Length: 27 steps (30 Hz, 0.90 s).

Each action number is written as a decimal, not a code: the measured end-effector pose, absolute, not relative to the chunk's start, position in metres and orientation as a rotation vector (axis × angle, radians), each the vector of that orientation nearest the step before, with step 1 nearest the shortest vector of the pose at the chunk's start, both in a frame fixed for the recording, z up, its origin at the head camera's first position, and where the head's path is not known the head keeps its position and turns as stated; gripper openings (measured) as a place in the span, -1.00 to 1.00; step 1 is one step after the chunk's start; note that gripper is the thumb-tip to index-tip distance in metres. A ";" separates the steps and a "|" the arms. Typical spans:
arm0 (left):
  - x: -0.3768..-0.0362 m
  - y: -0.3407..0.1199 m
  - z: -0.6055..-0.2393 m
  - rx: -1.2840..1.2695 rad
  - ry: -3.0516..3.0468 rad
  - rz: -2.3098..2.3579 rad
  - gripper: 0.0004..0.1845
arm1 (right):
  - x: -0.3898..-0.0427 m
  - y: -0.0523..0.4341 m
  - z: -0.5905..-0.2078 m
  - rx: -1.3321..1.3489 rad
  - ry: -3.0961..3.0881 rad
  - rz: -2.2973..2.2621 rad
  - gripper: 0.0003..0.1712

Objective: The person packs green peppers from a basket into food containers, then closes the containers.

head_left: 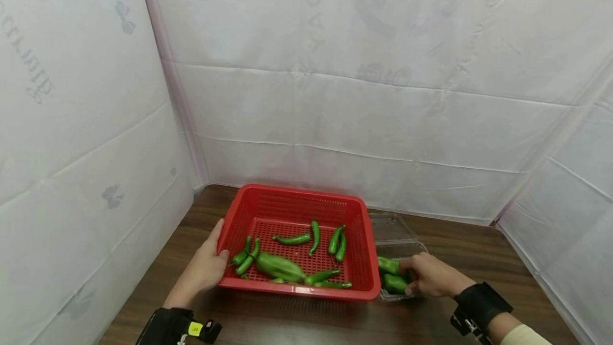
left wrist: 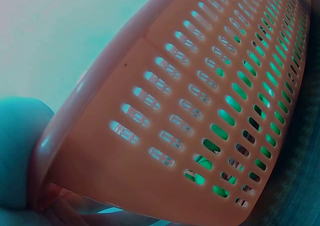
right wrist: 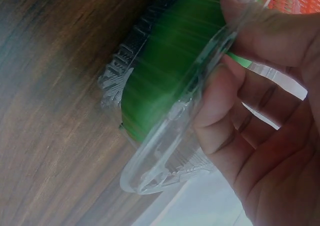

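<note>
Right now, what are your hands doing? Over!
Left hand grips red basket rim. Right hand holds clear container with green peppers. Nothing blocking.

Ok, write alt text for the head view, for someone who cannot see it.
A person's left hand holds the left rim of a red basket of green peppers on a wooden table. The right hand grips a clear plastic container with more peppers beside it.

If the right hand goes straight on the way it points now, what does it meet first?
The right hand grips the clear container and points left. Beyond the green peppers inside, it would probably meet the red basket wall first.
</note>
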<state>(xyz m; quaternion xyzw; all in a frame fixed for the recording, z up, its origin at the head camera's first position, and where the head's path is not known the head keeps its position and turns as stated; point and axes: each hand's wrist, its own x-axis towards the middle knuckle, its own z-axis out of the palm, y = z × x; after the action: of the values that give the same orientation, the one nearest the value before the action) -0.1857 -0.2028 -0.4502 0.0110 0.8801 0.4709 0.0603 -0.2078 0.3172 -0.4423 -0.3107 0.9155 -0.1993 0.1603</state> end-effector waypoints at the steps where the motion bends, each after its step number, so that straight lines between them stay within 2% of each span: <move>1: -0.186 -0.203 -0.450 0.031 2.662 1.426 -0.19 | -0.208 0.317 -0.442 -0.886 2.616 -0.567 -0.81; 27: -0.184 -0.203 -0.452 0.036 2.669 1.433 -0.20 | -0.210 0.316 -0.443 -0.837 2.606 -0.570 -0.78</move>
<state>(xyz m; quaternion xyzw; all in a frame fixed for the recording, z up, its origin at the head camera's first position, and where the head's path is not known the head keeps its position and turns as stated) -0.1840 -0.2031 -0.4519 0.0118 0.8796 0.4723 0.0562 -0.2096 0.3157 -0.4425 -0.2949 0.9182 -0.2010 0.1720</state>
